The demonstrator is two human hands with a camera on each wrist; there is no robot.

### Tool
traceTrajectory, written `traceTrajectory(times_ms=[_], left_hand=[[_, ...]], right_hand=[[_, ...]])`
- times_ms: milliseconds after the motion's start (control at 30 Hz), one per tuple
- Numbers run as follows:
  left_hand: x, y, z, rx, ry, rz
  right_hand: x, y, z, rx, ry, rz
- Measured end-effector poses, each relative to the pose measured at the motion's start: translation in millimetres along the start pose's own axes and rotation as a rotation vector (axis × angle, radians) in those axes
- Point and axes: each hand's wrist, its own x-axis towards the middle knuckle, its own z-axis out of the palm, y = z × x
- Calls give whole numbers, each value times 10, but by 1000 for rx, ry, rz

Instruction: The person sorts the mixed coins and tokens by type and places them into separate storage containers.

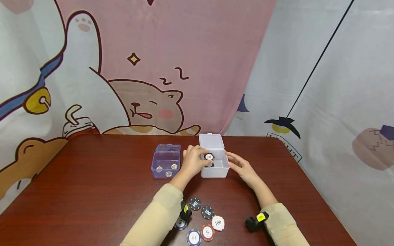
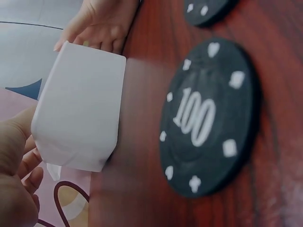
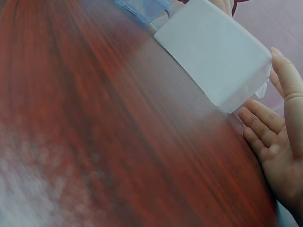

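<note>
Pinching a black 100 chip [image 1: 209,156] in my left hand [image 1: 193,162], I hold it over the white box [image 1: 214,167] at the table's [image 1: 92,191] centre. My right hand [image 1: 241,167] lies open-fingered at the box's three o'clock side — touching or not, I cannot tell. Loose chips [image 1: 207,212] sit at six o'clock, the blue box [image 1: 166,161] at nine.

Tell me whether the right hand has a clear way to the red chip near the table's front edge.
Probably yes. The right hand rests open beside the white box, holding nothing, and the table between it and the red chip is bare; only the neighbouring chips crowd it.
</note>
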Motion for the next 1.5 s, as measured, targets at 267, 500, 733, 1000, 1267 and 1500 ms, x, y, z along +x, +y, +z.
traceTrajectory(times_ms=[267,500,733,1000,1267,1500], left_hand=[[33,-21,44,18,-11,-29],[10,-16,37,32,-5,-37],[-11,-23,51,14,-6,-35],[-40,-40,4,-129,16,-28],[-147,-16,-108,-237,34,-14],[-272,37,-189,-291,22,-7]], right_hand=[[3,-21,-11,-13,-1,6],[3,4,-11,-8,-2,5],[-11,7,-3,11,-4,-3],[-7,-11,-2,17,-15,-9],[3,-16,0,10,-12,-12],[1,14,-6,-4,-12,-22]])
